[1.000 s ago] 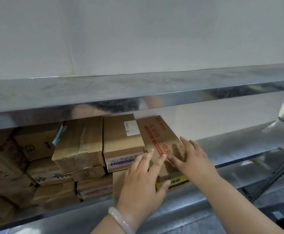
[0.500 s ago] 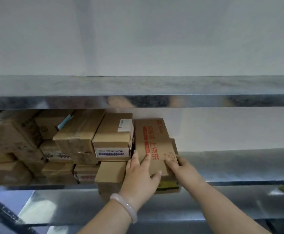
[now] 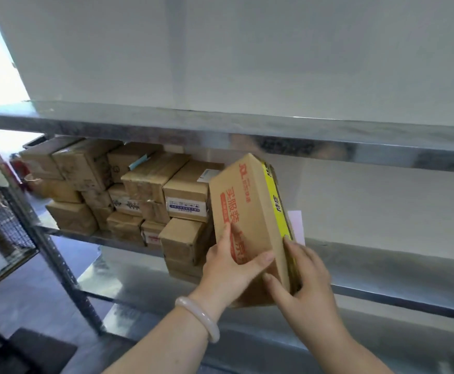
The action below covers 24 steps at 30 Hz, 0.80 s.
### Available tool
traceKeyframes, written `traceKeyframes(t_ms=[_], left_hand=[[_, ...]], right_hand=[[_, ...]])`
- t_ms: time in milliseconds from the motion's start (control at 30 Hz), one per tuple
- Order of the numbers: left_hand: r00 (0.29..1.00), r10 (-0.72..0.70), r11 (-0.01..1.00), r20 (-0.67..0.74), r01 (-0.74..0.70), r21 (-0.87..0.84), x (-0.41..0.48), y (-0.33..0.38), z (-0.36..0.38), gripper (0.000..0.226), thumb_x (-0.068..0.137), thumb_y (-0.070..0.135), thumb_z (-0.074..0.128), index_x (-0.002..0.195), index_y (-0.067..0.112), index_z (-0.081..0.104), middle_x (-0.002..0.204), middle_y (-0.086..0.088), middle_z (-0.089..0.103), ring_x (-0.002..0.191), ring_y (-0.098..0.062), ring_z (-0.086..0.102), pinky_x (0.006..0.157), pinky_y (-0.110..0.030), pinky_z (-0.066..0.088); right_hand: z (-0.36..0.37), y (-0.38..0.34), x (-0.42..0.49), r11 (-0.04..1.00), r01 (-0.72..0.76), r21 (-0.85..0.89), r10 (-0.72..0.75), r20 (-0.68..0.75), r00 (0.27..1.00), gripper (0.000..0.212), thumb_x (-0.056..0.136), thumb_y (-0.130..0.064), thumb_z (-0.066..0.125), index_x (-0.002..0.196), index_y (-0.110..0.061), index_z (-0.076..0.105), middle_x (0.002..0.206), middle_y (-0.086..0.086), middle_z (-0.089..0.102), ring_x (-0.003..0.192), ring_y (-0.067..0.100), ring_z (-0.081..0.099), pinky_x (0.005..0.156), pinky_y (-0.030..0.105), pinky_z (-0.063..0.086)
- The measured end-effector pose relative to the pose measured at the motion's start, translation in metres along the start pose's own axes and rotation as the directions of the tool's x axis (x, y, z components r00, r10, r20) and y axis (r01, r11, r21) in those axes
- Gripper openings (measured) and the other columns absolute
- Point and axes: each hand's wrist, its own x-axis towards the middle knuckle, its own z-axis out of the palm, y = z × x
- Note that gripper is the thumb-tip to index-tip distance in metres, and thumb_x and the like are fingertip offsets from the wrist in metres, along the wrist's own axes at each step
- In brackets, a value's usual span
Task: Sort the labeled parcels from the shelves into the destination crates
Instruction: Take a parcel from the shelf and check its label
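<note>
Parcel (image 3: pixel 248 209) lifted, tilted: brown cardboard, red print, yellow edge.

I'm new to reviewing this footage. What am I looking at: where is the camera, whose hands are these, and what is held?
No machine here: a person wears one camera on the head, looking forward and down at their own hands. The left hand, with a pale bracelet, and the right hand both grip a brown box with red print, tilted in front of a metal shelf. More cardboard parcels sit stacked on that shelf, to the left.
</note>
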Motion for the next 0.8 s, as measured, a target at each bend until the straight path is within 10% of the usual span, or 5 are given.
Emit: traceKeyframes(t_ms=[167,300,433,600,800], left_hand=[[0.998,0.055,0.967,-0.002,-0.054,-0.249,-0.026,-0.006,-0.002,0.125,0.051,0.068,0.085,0.15,0.057,0.01,0.151,0.006,0.038,0.137,-0.015,0.04,0.116,-0.048,0.033],[0.992,0.124,0.904,-0.018,-0.121,-0.41,-0.039,-0.02,-0.02,0.11,0.058,0.055,0.086,0.149,0.05,0.025,0.134,0.017,0.06,0.123,-0.005,0.057,0.104,-0.033,0.048],[0.995,0.089,0.749,0.038,-0.042,-0.661,-0.052,-0.037,-0.049,0.113,0.051,0.056,0.091,0.148,0.041,0.036,0.133,-0.001,0.064,0.119,-0.024,0.063,0.095,-0.048,0.054],[0.997,-0.044,0.538,0.067,0.08,-0.839,-0.068,-0.051,-0.084,0.073,0.069,0.05,0.082,0.13,0.014,0.064,0.127,-0.021,0.065,0.113,-0.038,0.065,0.079,-0.044,0.06],[0.962,-0.024,0.817,-0.273,-0.139,-0.56,-0.091,-0.078,-0.16,0.043,0.086,0.05,0.056,0.129,0.055,0.056,0.124,0.016,0.068,0.112,-0.007,0.066,0.081,-0.03,0.059]], right_hand=[[-0.009,-0.01,-0.022,0.973,0.201,-0.111,-0.195,0.057,0.979,0.068,0.076,-0.063,0.049,0.141,-0.041,0.045,0.138,-0.022,0.036,0.131,0.003,0.029,0.102,0.032,0.032],[-0.019,-0.024,-0.02,0.951,0.294,0.093,-0.294,-0.015,0.956,0.039,0.088,-0.05,0.043,0.126,-0.048,0.053,0.128,-0.03,0.049,0.124,0.002,0.042,0.093,0.028,0.042],[-0.016,-0.04,-0.009,0.914,0.229,0.334,-0.188,-0.152,0.97,0.04,0.087,-0.046,0.046,0.126,-0.053,0.046,0.126,-0.018,0.048,0.117,0.006,0.05,0.092,0.023,0.046],[0.015,-0.077,-0.002,0.885,-0.134,0.447,-0.117,0.49,0.864,0.078,0.057,-0.09,0.055,0.129,-0.074,0.029,0.145,-0.034,0.032,0.129,-0.012,0.036,0.097,0.02,0.041],[0.083,-0.13,-0.008,0.973,0.165,0.162,-0.227,0.526,0.82,0.088,0.057,-0.093,0.048,0.134,-0.075,0.008,0.149,-0.041,0.0,0.143,0.0,0.006,0.116,0.051,0.025]])
